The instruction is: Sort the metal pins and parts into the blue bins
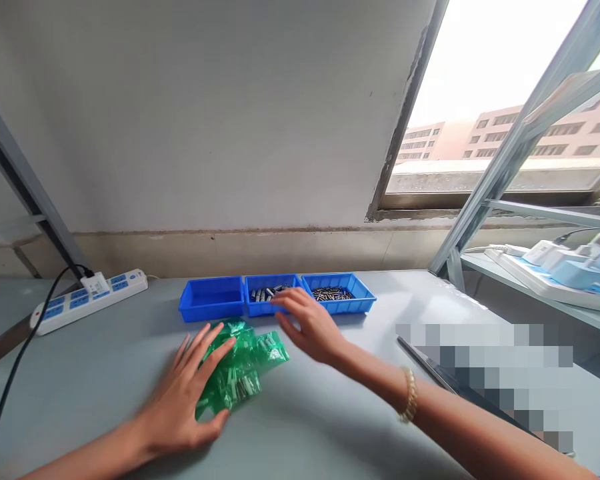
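My left hand rests with spread fingers on the left side of several green plastic packets, which lie in a pile on the grey table. Small pale and metallic pieces show through the green film. Over the front edge of the middle blue bin is my right hand, its fingers apart and nothing seen in them. That bin holds small metal cylinders. Thin dark metal pins fill the right blue bin. The left blue bin shows a bare floor.
A white power strip with a black cable is at the left. A flat dark-edged object, mostly pixelated, lies at the right. Metal shelf frames stand at both sides, the right one bearing another power strip.
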The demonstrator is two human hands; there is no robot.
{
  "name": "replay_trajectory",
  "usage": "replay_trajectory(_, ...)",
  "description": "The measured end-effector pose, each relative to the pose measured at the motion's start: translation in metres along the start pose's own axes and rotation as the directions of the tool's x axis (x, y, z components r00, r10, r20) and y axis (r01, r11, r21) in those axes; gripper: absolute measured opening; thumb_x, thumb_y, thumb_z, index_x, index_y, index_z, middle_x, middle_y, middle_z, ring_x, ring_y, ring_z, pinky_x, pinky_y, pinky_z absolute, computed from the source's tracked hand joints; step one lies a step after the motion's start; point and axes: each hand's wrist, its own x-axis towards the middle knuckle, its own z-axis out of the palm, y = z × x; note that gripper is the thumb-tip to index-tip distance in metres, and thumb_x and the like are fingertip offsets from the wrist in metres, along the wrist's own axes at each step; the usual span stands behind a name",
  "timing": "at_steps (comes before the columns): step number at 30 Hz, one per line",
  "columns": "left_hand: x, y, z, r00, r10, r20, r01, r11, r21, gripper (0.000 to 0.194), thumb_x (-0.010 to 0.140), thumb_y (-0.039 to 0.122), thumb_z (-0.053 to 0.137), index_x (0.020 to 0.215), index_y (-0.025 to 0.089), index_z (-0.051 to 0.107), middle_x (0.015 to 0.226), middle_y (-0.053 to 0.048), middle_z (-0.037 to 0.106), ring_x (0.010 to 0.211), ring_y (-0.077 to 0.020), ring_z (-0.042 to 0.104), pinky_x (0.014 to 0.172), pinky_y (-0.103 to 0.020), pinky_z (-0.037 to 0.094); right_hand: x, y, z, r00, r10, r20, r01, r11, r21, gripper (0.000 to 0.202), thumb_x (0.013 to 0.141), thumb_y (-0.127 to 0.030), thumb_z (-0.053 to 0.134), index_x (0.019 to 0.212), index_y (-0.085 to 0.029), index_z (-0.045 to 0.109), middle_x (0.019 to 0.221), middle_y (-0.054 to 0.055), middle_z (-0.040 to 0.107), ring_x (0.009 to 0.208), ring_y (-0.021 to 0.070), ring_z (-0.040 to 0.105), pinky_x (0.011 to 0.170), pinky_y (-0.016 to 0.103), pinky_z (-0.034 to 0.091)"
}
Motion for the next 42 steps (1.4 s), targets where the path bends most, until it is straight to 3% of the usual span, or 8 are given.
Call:
replay_trajectory(5,0.022,0.01,-0.013,0.963,0.257,0.074,-0.258,0.966,0.004,0.079,0.063,0.03,0.064,0.137,0.029,0.037,0.148,-0.01,0.039,0.136,-0.0397,0.03,0.109,-0.064,0.014,0.062,0.058,-0.011,0.992,0.045,0.119,-0.034,0.995,-0.095,0.028,0.091,-0.02,0.051,0.118,-0.012,0.056,0.112,0.014,0.061,0.107,0.0259,0.055,0.091,0.047,0.047)
replay_trajectory(9,0.049,0.027,-0.018,0.819,0.488,0.301,-0.49,0.868,-0.074,0.082,0.066,0.043,0.068,0.139,0.022,0.038,0.145,-0.016,0.044,0.131,-0.0408,0.039,0.107,-0.063,0.021,0.093,0.079,0.006,0.953,0.035,0.302,0.0,0.993,-0.117,0.028,0.092,-0.032,0.054,0.116,-0.018,0.056,0.119,0.008,0.058,0.098,0.0194,0.06,0.083,0.04,0.052)
replay_trajectory(14,0.056,0.033,-0.009,0.83,0.481,0.281,-0.484,0.873,-0.066,0.059,0.086,0.049,0.049,0.137,0.019,0.042,0.141,-0.017,0.049,0.129,-0.0379,0.043,0.106,-0.058,0.026,0.099,0.084,0.02,0.927,0.054,0.37,0.002,0.989,-0.15,0.028,0.092,-0.031,0.054,0.116,-0.017,0.056,0.118,0.008,0.058,0.098,0.0198,0.06,0.082,0.04,0.052)
replay_trajectory(22,0.047,0.029,-0.001,0.856,0.497,0.145,-0.502,0.865,0.003,0.031,0.089,0.031,0.049,0.115,0.016,0.058,0.113,-0.012,0.068,0.11,-0.0298,0.057,0.101,-0.05,0.036,0.08,0.066,0.009,0.982,-0.027,0.184,0.058,0.985,-0.164,0.028,0.091,-0.031,0.055,0.115,-0.016,0.056,0.115,0.007,0.059,0.097,0.0195,0.061,0.081,0.04,0.052)
replay_trajectory(26,0.05,0.038,0.002,0.871,0.484,0.091,-0.488,0.872,0.031,0.022,0.088,0.026,0.05,0.102,0.015,0.063,0.107,-0.013,0.07,0.105,-0.0288,0.06,0.099,-0.049,0.039,0.068,0.051,0.002,0.996,-0.059,0.064,0.07,0.98,-0.185,0.013,0.092,-0.019,0.05,0.094,-0.014,0.062,0.098,0.006,0.061,0.091,0.0166,0.058,0.079,0.033,0.049)
replay_trajectory(30,0.054,0.055,0.01,0.869,0.488,0.081,-0.49,0.872,0.01,0.018,0.087,0.025,0.05,0.09,0.013,0.064,0.107,-0.015,0.07,0.102,-0.0303,0.061,0.097,-0.049,0.041,0.055,0.039,-0.002,0.996,-0.084,-0.035,0.075,0.974,-0.214,0.019,0.092,-0.01,0.045,0.088,-0.016,0.063,0.09,0.007,0.058,0.089,0.0173,0.052,0.076,0.028,0.045)
replay_trajectory(37,0.069,0.097,0.019,0.837,0.534,0.118,-0.525,0.845,-0.106,0.025,0.085,0.026,0.052,0.105,0.014,0.059,0.112,-0.014,0.068,0.103,-0.0264,0.062,0.091,-0.038,0.048,0.038,0.03,-0.008,0.98,-0.13,-0.149,0.078,0.946,-0.313,0.022,0.092,-0.011,0.043,0.089,-0.018,0.064,0.087,0.008,0.058,0.082,0.0191,0.048,0.066,0.028,0.04)
replay_trajectory(42,0.073,0.116,0.03,0.836,0.532,0.135,-0.498,0.839,-0.219,0.048,0.087,0.035,0.049,0.125,0.005,0.05,0.133,-0.021,0.056,0.124,-0.032,0.049,0.106,-0.04,0.038,0.021,0.027,-0.009,0.964,-0.199,-0.178,0.113,0.908,-0.402,0.027,0.093,-0.009,0.04,0.091,-0.019,0.065,0.083,0.007,0.058,0.075,0.0179,0.046,0.057,0.027,0.033)
